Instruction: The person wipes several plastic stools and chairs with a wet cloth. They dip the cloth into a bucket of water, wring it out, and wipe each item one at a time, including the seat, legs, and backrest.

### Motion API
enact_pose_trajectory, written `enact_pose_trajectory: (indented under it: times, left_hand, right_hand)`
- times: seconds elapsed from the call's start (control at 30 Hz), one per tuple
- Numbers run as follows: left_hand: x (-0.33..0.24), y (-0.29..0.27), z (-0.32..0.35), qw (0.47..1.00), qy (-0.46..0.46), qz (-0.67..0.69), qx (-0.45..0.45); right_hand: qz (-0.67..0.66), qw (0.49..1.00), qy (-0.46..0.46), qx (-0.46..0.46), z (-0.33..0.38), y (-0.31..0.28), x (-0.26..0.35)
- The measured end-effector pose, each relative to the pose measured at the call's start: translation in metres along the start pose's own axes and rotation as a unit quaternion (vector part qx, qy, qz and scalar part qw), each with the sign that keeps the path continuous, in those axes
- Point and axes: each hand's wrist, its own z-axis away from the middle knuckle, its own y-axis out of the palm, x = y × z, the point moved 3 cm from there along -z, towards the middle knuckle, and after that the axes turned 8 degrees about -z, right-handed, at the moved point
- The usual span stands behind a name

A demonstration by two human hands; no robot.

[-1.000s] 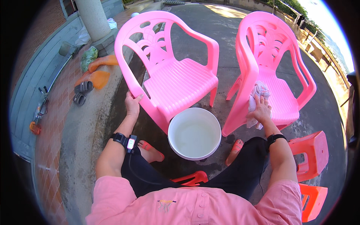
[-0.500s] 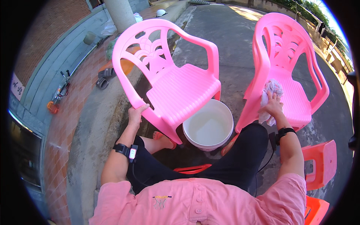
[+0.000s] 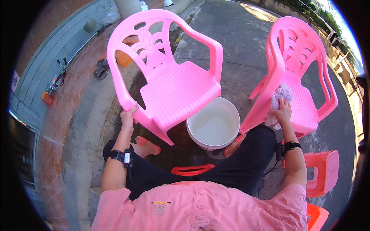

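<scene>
Left of centre, a pink plastic armchair (image 3: 179,96) with a cut-out backrest stands over a stone ledge. My left hand (image 3: 129,116) is closed round the lower front of its left armrest. A second pink armchair (image 3: 298,96) is at the right, turned partly away. On its seat, beside the near armrest, lies a bunched white and pinkish cloth (image 3: 282,92). My right hand (image 3: 283,112) grips this cloth and presses it against the chair. Between the chairs, a white bucket (image 3: 231,133) holds cloudy liquid; the left chair's seat corner overlaps its rim.
A red stool's edge (image 3: 192,169) shows between my legs. Red-orange plastic stools (image 3: 327,173) stand at the lower right. Along the left runs a stone ledge (image 3: 86,127) beside a tiled floor, with an orange-ended tool (image 3: 48,98) near the wall. A round pillar (image 3: 128,5) rises behind.
The left chair has shifted left relative to the bucket, with my left hand still on its armrest. My right hand stays on the cloth at the right chair's seat.
</scene>
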Motion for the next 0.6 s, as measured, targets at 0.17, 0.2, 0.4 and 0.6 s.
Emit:
enact_pose_trajectory:
  times: [0.17, 0.2, 0.4, 0.6]
  left_hand:
    - [0.03, 0.015, 0.014, 0.996, 0.004, -0.026, -0.083]
    - [0.038, 0.016, 0.02, 0.993, 0.007, -0.046, -0.105]
    - [0.101, 0.012, 0.054, 0.923, -0.373, 0.062, -0.072]
    - [0.073, 0.08, 0.096, 0.895, -0.309, 0.035, 0.32]
  right_hand:
    - [-0.038, 0.997, -0.01, -0.071, -0.01, 0.003, -0.006]
    - [-0.044, 0.996, 0.005, -0.075, -0.011, 0.0, -0.002]
    - [-0.634, 0.75, 0.098, 0.163, 0.032, -0.02, 0.08]
    - [-0.728, 0.618, 0.126, 0.27, 0.09, 0.02, 0.182]
